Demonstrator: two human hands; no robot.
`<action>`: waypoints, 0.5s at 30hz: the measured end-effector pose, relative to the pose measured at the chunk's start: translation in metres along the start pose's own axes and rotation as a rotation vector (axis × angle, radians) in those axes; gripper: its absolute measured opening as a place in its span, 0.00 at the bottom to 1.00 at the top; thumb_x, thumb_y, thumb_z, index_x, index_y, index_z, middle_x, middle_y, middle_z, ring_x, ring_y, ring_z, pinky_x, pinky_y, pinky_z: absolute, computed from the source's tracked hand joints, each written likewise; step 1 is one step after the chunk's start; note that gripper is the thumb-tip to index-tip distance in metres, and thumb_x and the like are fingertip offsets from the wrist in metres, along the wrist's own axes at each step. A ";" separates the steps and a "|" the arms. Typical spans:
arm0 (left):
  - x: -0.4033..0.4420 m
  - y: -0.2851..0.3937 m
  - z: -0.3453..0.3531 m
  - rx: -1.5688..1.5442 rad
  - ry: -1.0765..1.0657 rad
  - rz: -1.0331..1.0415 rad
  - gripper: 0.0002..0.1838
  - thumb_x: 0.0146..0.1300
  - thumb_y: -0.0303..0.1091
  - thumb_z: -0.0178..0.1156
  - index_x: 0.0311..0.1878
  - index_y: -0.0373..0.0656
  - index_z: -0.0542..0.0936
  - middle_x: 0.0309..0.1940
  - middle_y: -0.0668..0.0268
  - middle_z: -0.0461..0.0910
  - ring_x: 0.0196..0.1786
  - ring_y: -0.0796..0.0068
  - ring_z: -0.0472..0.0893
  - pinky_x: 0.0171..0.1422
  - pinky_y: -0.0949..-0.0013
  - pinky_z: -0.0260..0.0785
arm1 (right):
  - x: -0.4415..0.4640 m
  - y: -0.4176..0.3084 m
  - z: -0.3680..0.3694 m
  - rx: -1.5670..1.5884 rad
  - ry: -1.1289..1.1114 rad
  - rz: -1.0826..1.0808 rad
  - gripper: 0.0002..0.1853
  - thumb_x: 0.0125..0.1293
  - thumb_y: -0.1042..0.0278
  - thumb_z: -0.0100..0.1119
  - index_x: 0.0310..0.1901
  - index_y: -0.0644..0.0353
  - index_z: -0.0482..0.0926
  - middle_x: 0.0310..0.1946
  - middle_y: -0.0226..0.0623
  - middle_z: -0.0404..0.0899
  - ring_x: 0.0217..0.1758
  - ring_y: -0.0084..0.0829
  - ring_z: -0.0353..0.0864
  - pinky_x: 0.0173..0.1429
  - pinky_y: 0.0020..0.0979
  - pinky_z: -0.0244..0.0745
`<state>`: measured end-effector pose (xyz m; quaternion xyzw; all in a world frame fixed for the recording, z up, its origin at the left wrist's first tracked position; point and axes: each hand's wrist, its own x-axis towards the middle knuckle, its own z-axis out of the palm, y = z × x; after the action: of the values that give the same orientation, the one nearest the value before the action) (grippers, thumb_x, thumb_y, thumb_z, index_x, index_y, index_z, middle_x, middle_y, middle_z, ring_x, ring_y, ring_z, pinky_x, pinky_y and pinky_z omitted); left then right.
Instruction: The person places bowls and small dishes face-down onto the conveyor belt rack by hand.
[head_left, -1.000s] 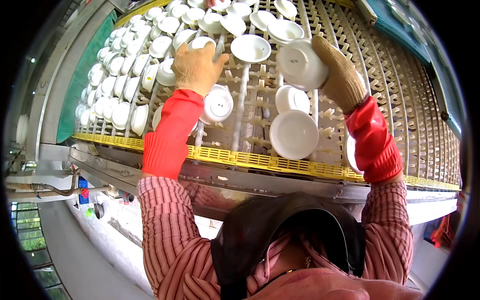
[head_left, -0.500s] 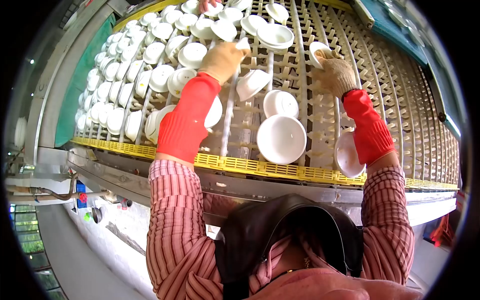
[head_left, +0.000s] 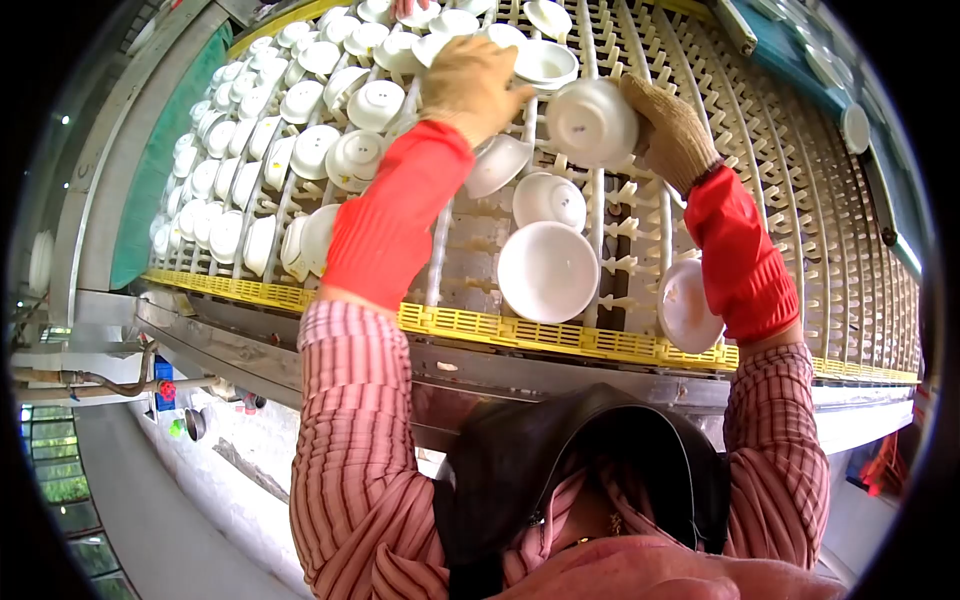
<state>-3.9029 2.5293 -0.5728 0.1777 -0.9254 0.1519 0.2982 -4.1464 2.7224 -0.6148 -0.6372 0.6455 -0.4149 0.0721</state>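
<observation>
My right hand [head_left: 672, 132], in a tan work glove, grips a white bowl [head_left: 592, 123] by its right edge, with the underside and small marks on its base facing me. To its left, my gloved left hand [head_left: 472, 85] is over the pegged conveyor, thumb apart from the fingers; I see nothing held in it. A tilted white bowl [head_left: 496, 166] lies just below that hand. Nearer me, a large white bowl [head_left: 549, 272] lies mouth up against a smaller bowl [head_left: 551, 201]. Another bowl [head_left: 690, 306] leans below my right forearm.
Rows of white dishes [head_left: 313, 150] stand between the pegs on the left. The yellow slatted edge [head_left: 480, 326] runs along the near side. Another person's fingers [head_left: 415, 10] show at the far side. A blue-green belt [head_left: 790, 60] carries dishes at upper right.
My right hand has turned its bowl base toward me and brought it left. My left hand has moved up and right. The dishes on the conveyor have shifted slightly left.
</observation>
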 end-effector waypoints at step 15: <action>0.037 0.090 0.033 -0.318 -0.377 -0.389 0.34 0.67 0.69 0.72 0.55 0.46 0.94 0.49 0.54 0.94 0.53 0.51 0.92 0.64 0.52 0.82 | -0.092 0.002 -0.045 -0.324 -0.159 0.351 0.40 0.66 0.53 0.77 0.76 0.58 0.72 0.51 0.53 0.91 0.51 0.56 0.93 0.56 0.52 0.88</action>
<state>-3.9852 2.5882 -0.5924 0.3275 -0.9252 -0.0903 0.1690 -4.1600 2.8234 -0.6270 -0.5491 0.7967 -0.2355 0.0907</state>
